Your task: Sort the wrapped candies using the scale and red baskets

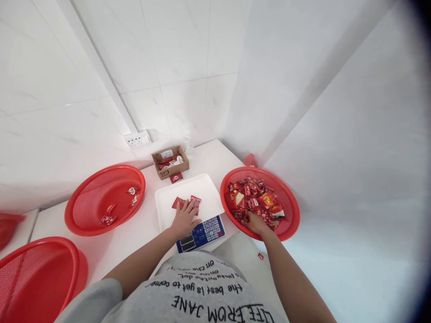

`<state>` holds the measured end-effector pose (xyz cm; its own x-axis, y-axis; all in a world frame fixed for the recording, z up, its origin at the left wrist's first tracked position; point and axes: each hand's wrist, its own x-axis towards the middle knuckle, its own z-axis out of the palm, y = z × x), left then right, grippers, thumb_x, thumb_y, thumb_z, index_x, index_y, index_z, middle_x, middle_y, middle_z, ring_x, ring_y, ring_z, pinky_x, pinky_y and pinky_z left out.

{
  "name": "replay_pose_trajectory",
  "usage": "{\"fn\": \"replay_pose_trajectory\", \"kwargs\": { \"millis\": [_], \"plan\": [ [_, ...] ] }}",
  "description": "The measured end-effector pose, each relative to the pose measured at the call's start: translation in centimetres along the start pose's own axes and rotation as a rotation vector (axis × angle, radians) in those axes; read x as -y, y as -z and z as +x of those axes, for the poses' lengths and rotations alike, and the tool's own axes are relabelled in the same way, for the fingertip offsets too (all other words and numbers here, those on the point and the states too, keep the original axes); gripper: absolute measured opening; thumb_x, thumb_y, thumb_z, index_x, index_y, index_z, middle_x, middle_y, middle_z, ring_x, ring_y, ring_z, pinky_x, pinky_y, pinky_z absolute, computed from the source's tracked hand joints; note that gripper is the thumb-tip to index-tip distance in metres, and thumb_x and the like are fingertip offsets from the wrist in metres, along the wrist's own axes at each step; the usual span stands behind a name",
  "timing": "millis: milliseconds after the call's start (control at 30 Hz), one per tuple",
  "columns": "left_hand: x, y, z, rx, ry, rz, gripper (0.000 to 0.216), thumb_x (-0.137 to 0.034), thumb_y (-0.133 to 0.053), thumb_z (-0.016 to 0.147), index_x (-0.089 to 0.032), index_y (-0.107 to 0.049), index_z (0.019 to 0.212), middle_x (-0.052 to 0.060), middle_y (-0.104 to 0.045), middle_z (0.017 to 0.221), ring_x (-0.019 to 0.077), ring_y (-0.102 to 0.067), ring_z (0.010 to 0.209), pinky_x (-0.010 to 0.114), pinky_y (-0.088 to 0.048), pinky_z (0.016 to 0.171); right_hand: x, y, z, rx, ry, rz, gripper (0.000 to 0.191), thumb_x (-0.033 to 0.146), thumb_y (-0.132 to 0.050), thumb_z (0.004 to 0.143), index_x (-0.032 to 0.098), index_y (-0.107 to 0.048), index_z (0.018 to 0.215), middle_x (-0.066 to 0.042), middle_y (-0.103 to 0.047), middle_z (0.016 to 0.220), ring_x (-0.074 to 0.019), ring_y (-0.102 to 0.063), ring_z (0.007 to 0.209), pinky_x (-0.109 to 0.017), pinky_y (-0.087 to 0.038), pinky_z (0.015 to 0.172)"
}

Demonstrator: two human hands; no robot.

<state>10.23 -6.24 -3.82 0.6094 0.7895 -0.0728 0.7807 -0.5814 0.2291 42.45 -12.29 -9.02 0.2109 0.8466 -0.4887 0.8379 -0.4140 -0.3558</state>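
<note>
My left hand (182,221) lies with its fingers spread on small red wrapped packets (195,201) on the white tray (210,197) of a weighing scale. The scale's blue keypad panel (201,234) shows just below that hand. My right hand (255,223) reaches into a red mesh basket (292,208) at the right. Its fingers are curled down among many small red and gold wrapped packets (267,199), which look like sweets. The fingertips are partly hidden, and what they pinch cannot be made out.
Behind the scale stands a small cardboard box (170,169) with packets inside; a red packet (176,177) lies in front. Two red baskets are at the left: one (76,207) holds a few packets, another (72,269) is nearer. A small red piece (260,256) lies below the right basket.
</note>
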Motion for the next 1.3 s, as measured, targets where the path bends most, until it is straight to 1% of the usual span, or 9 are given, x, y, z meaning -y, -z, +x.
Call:
{"fn": "replay_pose_trajectory", "kwargs": {
  "millis": [167, 367, 600, 767, 967, 1100, 1167, 1233, 1300],
  "plan": [
    [0.4, 0.0, -2.9, -0.06, -0.001, -0.023, 0.042, -0.043, -0.045, 0.085, -0.021, -0.049, 0.12, 0.012, -0.026, 0.146, 0.0296, -0.014, 0.136, 0.056, -0.016, 0.106, 0.6, 0.6, -0.9, -0.062, 0.017, 0.205, 0.019, 0.03, -0.054, 0.076, 0.018, -0.058, 0.09, -0.005, -0.067, 0.086, -0.0184, -0.061, 0.08, -0.026, -0.041, 0.07],
    [1.5, -0.8, -6.3, -0.097, 0.049, -0.059, 0.042, -0.044, -0.042, 0.086, -0.021, -0.051, 0.119, 0.012, -0.033, 0.143, 0.0315, -0.02, 0.134, 0.057, -0.022, 0.103, 0.9, 1.9, -1.7, -0.215, -0.034, 0.275, 0.018, 0.03, -0.055, 0.074, 0.018, -0.06, 0.088, -0.007, -0.066, 0.092, -0.02, -0.06, 0.086, -0.03, -0.042, 0.077],
    [1.9, -0.5, -6.5, -0.16, 0.106, -0.101, 0.039, -0.043, -0.041, 0.086, -0.022, -0.053, 0.116, 0.011, -0.038, 0.14, 0.0302, -0.022, 0.133, 0.056, -0.023, 0.103, 3.0, 5.5, -3.8, -0.369, 0.014, 0.616, 0.025, 0.037, -0.052, 0.074, 0.02, -0.061, 0.09, -0.005, -0.067, 0.093, -0.0199, -0.06, 0.088, -0.034, -0.044, 0.081],
    [1.3, -0.1, -5.6, -0.117, 0.09, -0.095, 0.041, -0.043, -0.042, 0.086, -0.021, -0.051, 0.12, 0.012, -0.036, 0.141, 0.03, -0.021, 0.134, 0.056, -0.023, 0.104, 8.2, 6.2, -4.4, -0.267, 0.183, 0.943, 0.032, 0.042, -0.055, 0.074, 0.022, -0.058, 0.099, -0.004, -0.064, 0.101, -0.0175, -0.06, 0.091, -0.03, -0.047, 0.079],
    [0.9, 0.2, -5.5, -0.073, 0.075, -0.094, 0.042, -0.042, -0.042, 0.086, -0.022, -0.049, 0.121, 0.011, -0.033, 0.143, 0.0309, -0.019, 0.134, 0.056, -0.022, 0.104, 13.1, 3.4, -2.5, -0.239, 0.185, 0.924, 0.047, 0.041, -0.052, 0.076, 0.024, -0.047, 0.119, -0.005, -0.057, 0.112, -0.0165, -0.054, 0.101, -0.032, -0.045, 0.088],
    [1.2, -0.1, -6.1, -0.085, 0.092, -0.091, 0.041, -0.042, -0.042, 0.086, -0.022, -0.05, 0.121, 0.012, -0.034, 0.142, 0.0303, -0.02, 0.134, 0.055, -0.023, 0.104, 14.9, 2.0, -1.6, -0.025, 0.248, 1.079, 0.054, 0.044, -0.05, 0.079, 0.029, -0.036, 0.129, -0.006, -0.048, 0.128, -0.0174, -0.05, 0.111, -0.034, -0.045, 0.09],
    [1.4, -0.2, -6.2, -0.093, 0.103, -0.089, 0.042, -0.042, -0.043, 0.086, -0.021, -0.049, 0.121, 0.012, -0.034, 0.142, 0.0303, -0.02, 0.134, 0.055, -0.023, 0.104, 15.3, 2.1, -1.7, 0.014, 0.295, 1.069, 0.056, 0.043, -0.051, 0.079, 0.031, -0.034, 0.131, -0.005, -0.042, 0.135, -0.0181, -0.044, 0.119, -0.035, -0.041, 0.095],
    [1.6, -0.3, -6.3, -0.099, 0.113, -0.088, 0.044, -0.042, -0.042, 0.086, -0.02, -0.048, 0.123, 0.013, -0.034, 0.142, 0.0303, -0.02, 0.134, 0.054, -0.023, 0.104, 15.0, 2.6, -1.8, -0.056, 0.328, 0.991, 0.053, 0.041, -0.049, 0.081, 0.029, -0.035, 0.13, -0.004, -0.039, 0.138, -0.0178, -0.04, 0.123, -0.035, -0.037, 0.098],
    [1.7, -0.4, -6.3, -0.104, 0.117, -0.092, 0.045, -0.043, -0.041, 0.086, -0.02, -0.047, 0.124, 0.013, -0.033, 0.142, 0.0301, -0.02, 0.134, 0.054, -0.023, 0.104, 13.5, 3.1, -1.9, -0.214, 0.317, 0.834, 0.044, 0.036, -0.044, 0.082, 0.025, -0.042, 0.125, -0.006, -0.044, 0.133, -0.0173, -0.043, 0.12, -0.034, -0.036, 0.099]
  ]
}}
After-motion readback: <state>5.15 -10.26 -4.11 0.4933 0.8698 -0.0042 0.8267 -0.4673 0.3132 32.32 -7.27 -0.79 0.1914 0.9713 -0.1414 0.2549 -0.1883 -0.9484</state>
